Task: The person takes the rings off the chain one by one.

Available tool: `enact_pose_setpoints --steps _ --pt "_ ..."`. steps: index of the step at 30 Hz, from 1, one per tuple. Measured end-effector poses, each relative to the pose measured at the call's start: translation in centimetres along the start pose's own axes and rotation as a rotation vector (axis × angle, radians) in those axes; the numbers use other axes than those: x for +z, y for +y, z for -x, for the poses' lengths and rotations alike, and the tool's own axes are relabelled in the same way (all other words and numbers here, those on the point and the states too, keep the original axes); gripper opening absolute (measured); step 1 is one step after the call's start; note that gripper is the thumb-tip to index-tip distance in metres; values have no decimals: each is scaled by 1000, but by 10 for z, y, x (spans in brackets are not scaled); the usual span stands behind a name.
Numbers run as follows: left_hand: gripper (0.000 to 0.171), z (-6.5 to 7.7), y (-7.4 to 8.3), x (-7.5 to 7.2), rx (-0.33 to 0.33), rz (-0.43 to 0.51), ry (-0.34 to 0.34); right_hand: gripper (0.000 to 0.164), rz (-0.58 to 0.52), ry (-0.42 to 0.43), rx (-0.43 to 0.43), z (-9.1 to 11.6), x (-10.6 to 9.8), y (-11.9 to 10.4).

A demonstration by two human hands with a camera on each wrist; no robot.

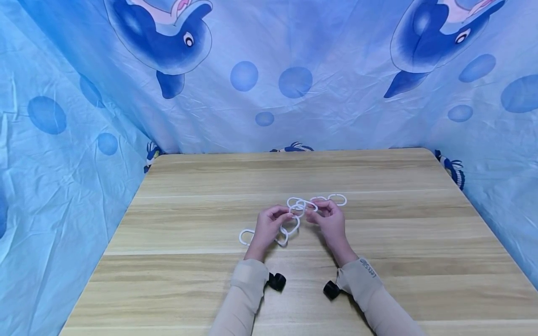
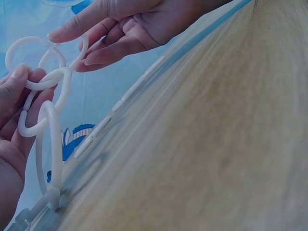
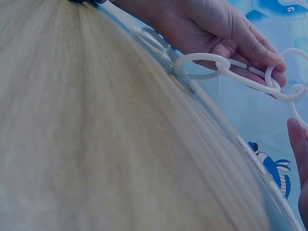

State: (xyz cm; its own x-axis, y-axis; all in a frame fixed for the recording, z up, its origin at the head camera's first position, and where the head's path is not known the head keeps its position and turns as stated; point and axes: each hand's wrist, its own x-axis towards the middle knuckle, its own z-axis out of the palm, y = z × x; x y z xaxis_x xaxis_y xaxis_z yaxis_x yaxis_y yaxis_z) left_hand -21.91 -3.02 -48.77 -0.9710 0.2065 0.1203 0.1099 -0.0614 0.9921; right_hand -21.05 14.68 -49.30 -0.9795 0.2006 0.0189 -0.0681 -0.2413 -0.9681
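Observation:
Above the table, my left hand [image 1: 266,229] grips a chain of white plastic links [image 2: 56,144] between thumb and fingers. From that hand the chain hangs down, and its lower links rest on the table toward the left. My right hand [image 1: 332,225] pinches a white oval link [image 1: 294,198] that passes through the links at the chain's upper end. In the left wrist view, its thumb touches this link from one side, with fingers behind. Whether the link's gap is closed cannot be made out.
Just beyond my right hand, loose white links [image 1: 345,200] lie on the wooden table [image 1: 378,242]. A blue curtain [image 1: 269,56] with dolphin prints hangs behind the table and along both sides.

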Motion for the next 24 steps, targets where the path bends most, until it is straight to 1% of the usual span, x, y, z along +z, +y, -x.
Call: enact_pose_setpoints --steps 5,12,17,20,24 --pt "17 0 2 0 -13 7 15 30 -10 6 6 0 0 -1" --pt "19 0 3 0 2 32 8 32 -5 20 -1 0 1 -2" --pt "21 0 3 -1 -18 -3 28 35 -9 18 3 1 2 -4" --pt "21 0 4 -1 -25 -21 38 38 22 22 15 1 1 -7" --pt "22 0 5 0 -23 -3 33 41 105 21 3 -3 -4 -8"
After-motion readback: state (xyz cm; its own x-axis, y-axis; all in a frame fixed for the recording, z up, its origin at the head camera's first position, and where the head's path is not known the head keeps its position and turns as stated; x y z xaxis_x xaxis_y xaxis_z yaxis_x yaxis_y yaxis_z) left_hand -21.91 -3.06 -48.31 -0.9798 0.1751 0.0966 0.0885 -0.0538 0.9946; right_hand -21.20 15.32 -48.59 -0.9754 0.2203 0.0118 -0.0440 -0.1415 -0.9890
